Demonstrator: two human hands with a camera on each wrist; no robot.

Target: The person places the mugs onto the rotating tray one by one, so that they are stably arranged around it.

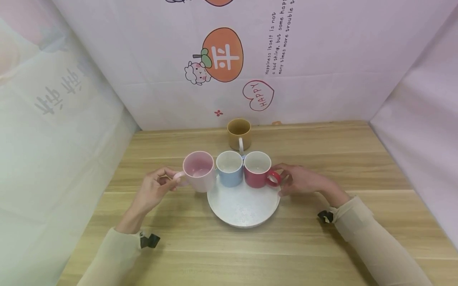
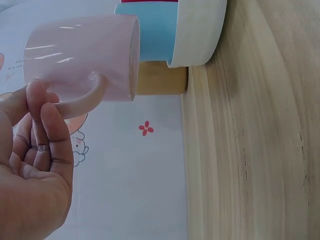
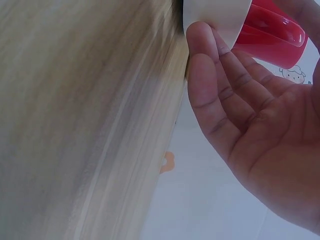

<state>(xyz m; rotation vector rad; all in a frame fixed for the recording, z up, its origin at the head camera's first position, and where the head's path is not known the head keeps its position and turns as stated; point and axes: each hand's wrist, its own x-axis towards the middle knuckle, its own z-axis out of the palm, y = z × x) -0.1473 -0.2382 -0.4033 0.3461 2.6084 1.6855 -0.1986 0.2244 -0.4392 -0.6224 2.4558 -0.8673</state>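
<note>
In the head view, my left hand pinches the handle of a pink mug. The left wrist view shows this pink mug raised off the table, roughly upright. Beside it a light-blue mug and a red mug stand side by side on a round white tray. My right hand is at the tray's right side, close to the red mug's handle. In the right wrist view its fairly straight fingers rest against the tray wall, and the thumb is mostly out of frame.
Behind the tray, near the back wall, stands a mustard-yellow mug with a pale handle facing forward. The wooden table is enclosed by printed cloth at the back and by cloth at both sides.
</note>
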